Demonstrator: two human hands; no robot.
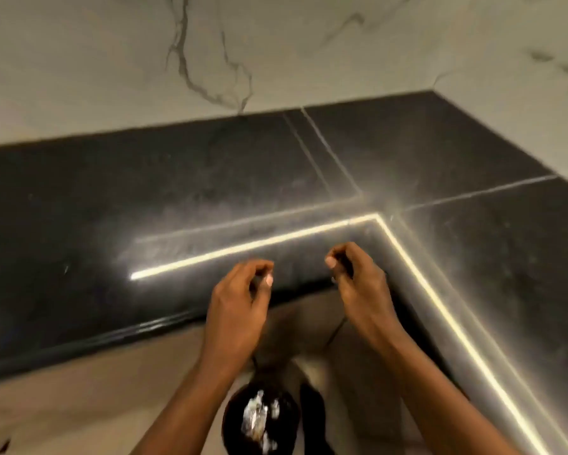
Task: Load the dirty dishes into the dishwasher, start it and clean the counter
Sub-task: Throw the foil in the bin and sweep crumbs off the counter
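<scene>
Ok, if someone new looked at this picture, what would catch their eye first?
Probably the bright L-shaped strip of reflected light bending across the glossy black stone counter near its inner corner. Next, the two bare hands just below it, the left hand and right hand, fingers curled, nothing clearly held. Behind rises a white marble wall with grey veins.

**What the view leaves unclear**

The fingers (pixel 263 269) of the left hand (pixel 235 310) curl inward and hide the palm, so whether they pinch anything cannot be told. The right hand (pixel 358 280) shows something small and dark near its fingertips, too blurred to name. Below the wrists, a dark round thing (pixel 259 418) with a shiny patch is smeared and partly cut off by the near edge. The desk (pixel 112 208) runs out of view left and right.
</scene>
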